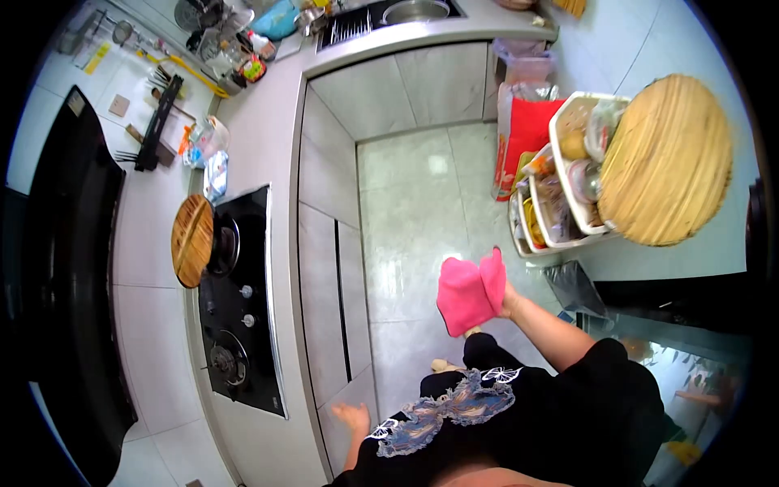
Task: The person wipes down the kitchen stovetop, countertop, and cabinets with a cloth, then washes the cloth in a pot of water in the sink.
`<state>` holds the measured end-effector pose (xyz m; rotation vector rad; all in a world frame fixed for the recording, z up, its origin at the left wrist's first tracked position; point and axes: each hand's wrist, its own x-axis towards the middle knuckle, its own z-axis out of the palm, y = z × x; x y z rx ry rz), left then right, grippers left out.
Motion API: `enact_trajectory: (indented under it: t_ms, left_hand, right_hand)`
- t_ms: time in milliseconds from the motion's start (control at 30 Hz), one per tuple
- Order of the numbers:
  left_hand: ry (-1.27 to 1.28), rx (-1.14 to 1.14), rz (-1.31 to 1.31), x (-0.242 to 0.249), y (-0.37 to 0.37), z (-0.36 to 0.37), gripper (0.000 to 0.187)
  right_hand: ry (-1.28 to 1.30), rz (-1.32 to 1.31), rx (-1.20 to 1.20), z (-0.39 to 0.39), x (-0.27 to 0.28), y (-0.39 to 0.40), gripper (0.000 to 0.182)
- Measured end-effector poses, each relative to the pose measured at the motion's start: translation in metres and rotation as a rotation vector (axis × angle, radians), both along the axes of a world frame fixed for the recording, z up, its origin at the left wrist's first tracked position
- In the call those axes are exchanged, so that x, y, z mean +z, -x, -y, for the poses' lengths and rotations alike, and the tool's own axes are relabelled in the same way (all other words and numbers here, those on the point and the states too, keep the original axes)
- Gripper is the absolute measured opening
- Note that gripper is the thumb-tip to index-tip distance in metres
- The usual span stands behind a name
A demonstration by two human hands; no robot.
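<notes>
A bright pink cloth (464, 299) hangs from my right hand (509, 303) above the tiled floor. It covers most of the fingers, so their exact grip is hidden. My left hand (353, 417) is low beside the counter's cabinet doors, with its fingers apart and nothing in it. To its left, the black gas stove (260, 357) is set into the counter. A round wooden lid (193, 241) sits over the stove's far burner.
White tiered baskets (580, 215) with food and jars stand to the right, near a large round wooden board (669, 162). A red bag (527, 134) is beside them. The sink (414, 11) lies at the far end. Grey cabinets (320, 162) line the left side.
</notes>
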<state>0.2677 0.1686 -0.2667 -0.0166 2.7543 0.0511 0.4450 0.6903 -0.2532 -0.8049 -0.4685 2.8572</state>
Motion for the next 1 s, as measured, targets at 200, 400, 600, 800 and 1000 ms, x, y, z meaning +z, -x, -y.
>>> enact_trajectory:
  t_ms: [200,400,600,800,1000]
  left_hand:
    - [-0.314,-0.298,0.059,0.054,0.035,-0.127,0.078]
    - [-0.37,-0.44,0.085,0.062,0.045,-0.164,0.06]
    - [-0.065,-0.496,0.496,-0.01,0.092,-0.128,0.065]
    - [-0.094,-0.439,0.478,-0.024,0.144,-0.16,0.05]
    - [-0.228,-0.415,0.45,-0.037,0.242,-0.235,0.045]
  right_hand:
    - [0.084,0.017,0.02,-0.014,0.06,-0.053,0.071]
    - [-0.176,0.02,-0.042,-0.045,0.105,-0.052,0.076]
    - [-0.218,0.052,-0.196,-0.076,0.119,-0.033,0.059]
    - [-0.221,0.057,-0.283,-0.132,0.131,0.013,0.044]
    - [-0.276,0.138,-0.284,-0.177,0.129,0.092,0.044]
